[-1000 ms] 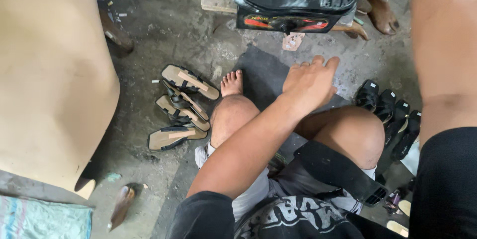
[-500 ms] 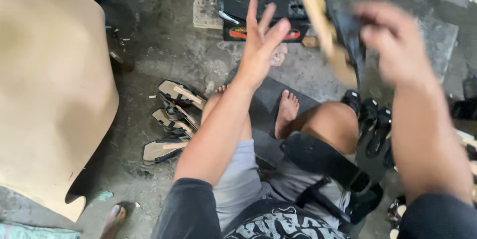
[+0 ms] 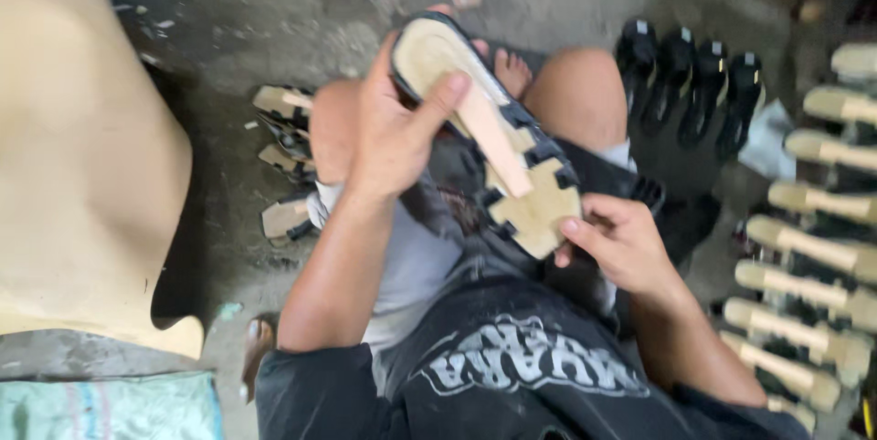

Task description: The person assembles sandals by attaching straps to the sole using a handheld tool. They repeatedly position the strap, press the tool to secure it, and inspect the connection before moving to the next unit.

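A shoe upper on a wooden last [image 3: 484, 134], sole side up, lies slanted over my lap: tan insole, black material folded in notched tabs round the edge. My left hand [image 3: 393, 129] grips the toe end, thumb pressed on the insole. At the heel end, my right hand [image 3: 621, 243] holds it with fingertips on the notched black edge. My bare knees and a foot show beneath it.
A large tan sheet [image 3: 82, 148] fills the left side. Several unfinished soles [image 3: 283, 143] lie on the concrete floor by my left knee. Black shoes [image 3: 694, 79] stand in a row at upper right; several lasted shoes [image 3: 813, 248] line the right edge.
Both hands were raised towards a black machine ahead, the right one bringing a shoe. Now the view has dropped and both hands hold the shoe sole-up over my lap.
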